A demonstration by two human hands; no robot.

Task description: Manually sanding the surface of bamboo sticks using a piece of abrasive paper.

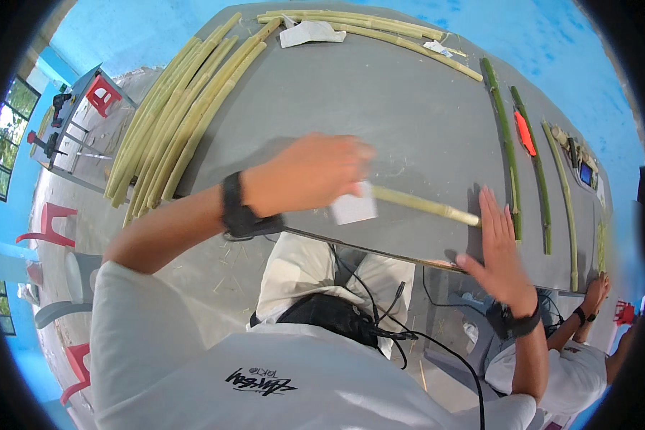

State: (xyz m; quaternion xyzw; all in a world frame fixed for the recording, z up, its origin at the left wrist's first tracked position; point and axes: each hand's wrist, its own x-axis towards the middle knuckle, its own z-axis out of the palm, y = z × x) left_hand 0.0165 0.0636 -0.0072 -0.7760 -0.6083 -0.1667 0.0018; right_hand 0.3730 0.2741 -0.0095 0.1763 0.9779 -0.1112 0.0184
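Note:
A pale, peeled bamboo stick (426,202) lies across the near part of the grey table. My left hand (304,175), slightly blurred, is closed on a white paper-like sheet (355,206) at the stick's left part. The hand and sheet hide that end of the stick, so I cannot tell how far the sheet wraps round it. At the stick's right end, my right hand (500,247) rests on the table, fingers stretched out and palm side against the end.
Peeled bamboo sticks (193,115) lie side by side on the table's left. More sticks and a crumpled white sheet (312,33) are along the far edge. To the right are green bamboo sticks (505,136), an orange-handled tool (524,133) and another person's hand (596,292).

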